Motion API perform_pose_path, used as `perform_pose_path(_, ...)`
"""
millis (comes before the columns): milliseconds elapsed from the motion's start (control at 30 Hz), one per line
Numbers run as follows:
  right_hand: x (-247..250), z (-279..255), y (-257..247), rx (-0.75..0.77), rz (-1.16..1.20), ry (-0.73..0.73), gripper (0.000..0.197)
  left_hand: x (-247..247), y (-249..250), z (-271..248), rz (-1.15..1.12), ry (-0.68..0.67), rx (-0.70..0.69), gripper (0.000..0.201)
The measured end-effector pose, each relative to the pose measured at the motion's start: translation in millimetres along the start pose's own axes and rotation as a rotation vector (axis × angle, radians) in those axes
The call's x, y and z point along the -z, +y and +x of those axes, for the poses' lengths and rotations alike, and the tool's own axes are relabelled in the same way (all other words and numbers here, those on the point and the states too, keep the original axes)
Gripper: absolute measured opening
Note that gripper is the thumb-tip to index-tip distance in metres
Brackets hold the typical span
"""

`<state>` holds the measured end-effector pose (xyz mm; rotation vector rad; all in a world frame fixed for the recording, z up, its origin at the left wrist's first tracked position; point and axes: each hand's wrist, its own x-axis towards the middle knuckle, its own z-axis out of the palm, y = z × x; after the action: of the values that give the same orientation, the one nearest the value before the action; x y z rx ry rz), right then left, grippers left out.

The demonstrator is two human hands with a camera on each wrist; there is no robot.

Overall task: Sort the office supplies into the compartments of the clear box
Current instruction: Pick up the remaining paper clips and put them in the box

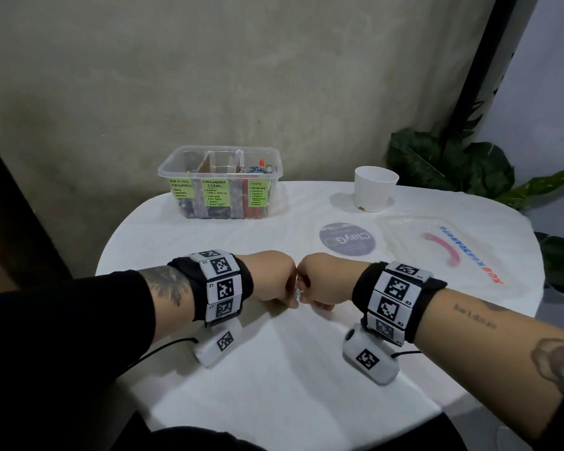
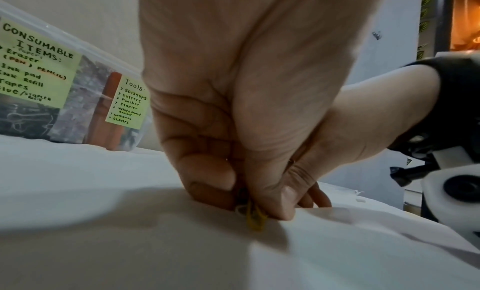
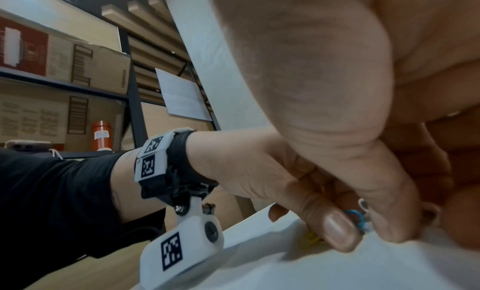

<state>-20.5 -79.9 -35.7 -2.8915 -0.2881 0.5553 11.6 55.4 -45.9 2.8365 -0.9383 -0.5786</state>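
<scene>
The clear box [image 1: 275, 187] stands at the back of the white table, split into compartments labelled writing materials, consumable items and tools, each holding supplies. Its labelled front wall [image 2: 87, 75] shows behind my left hand. Both fists meet knuckle to knuckle at the table's middle, over a small cluster of coloured paper clips [image 1: 298, 293]. My left hand [image 1: 292, 302] pinches at a yellow clip [image 2: 255, 220] against the cloth. My right hand [image 1: 306, 301] has its thumb on a blue clip [image 3: 353, 217], with the yellow clip [image 3: 309, 240] lying beside it. The rest of the cluster is hidden under the fingers.
A white cup [image 1: 375, 188] stands at the back right. A round purple ClayGo disc [image 1: 349, 239] and a clear lid with a pink handle [image 1: 443, 252] lie right of the hands. Leafy plants [image 1: 453, 161] border the table's right side. The rounded table edge [image 1: 124, 379] runs close on the left.
</scene>
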Motion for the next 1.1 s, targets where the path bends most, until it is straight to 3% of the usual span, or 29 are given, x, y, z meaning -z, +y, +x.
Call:
perform_pose_path(67, -0.1, -1.5, -0.8, -0.016, -0.021, 0.004, 0.024, 2.2, -1.2, -1.2, -0.032, -0.001, 0.022, 0.035)
perform_pose_path(133, 1.7, -4.0, 1.5, -0.028, 0.023, 0.009, 0.025, 3.7, -8.8, -0.2, -0.26, -0.034, 0.076, 0.032)
perform_pose_path(267, 12.8, -4.6, 13.2, -0.087, 0.246, 0.097, 0.018, 8.6, -25.4, 2.3, -1.039, -0.023, 0.221, 0.018)
perform_pose_path(433, 28.3, -5.7, 8.3, -0.029, 0.669, 0.397, 0.022, 19.5, -23.8, 3.5, -1.908, -0.031, 0.348, 0.018)
perform_pose_path(667, 24.3, -3.7, -4.7, 0.051, 0.885, 0.443, 0.011, 7.8, -16.5, 9.9, -2.146, -0.015, 0.35, 0.032)
perform_pose_path(733, 17.9, -0.8, 1.9, -0.017, 0.867, 0.472, 0.01, 6.3, -17.1, 7.9, -2.076, -0.014, 0.409, 0.029)
perform_pose_path(767, 15.1, 1.5, 6.7, -0.064, 0.826, 0.466, 0.007, 4.6, -19.2, 7.7, -1.915, 0.038, 0.432, 0.03)
perform_pose_path(833, 9.7, 5.8, 16.0, -0.142, 0.655, 0.344, 0.01, 0.1, -24.1, 6.1, -1.319, 0.153, 0.396, 0.034)
perform_pose_path(900, 6.6, 6.2, 20.0, -0.187, 0.48, 0.154, 0.02, -2.0, -25.4, 1.6, -0.823, 0.13, 0.296, 0.037)
perform_pose_path(1000, 5.7, 3.2, 21.6, -0.195, 0.436, 0.019, 0.025, -2.3, -20.6, -3.7, -0.564, 0.014, 0.243, 0.048)
perform_pose_path(1100, 4.2, 3.2, 22.8, -0.189, 0.403, 0.018, 0.024, -5.5, -17.7, -1.6, -0.479, 0.082, 0.226, 0.04)
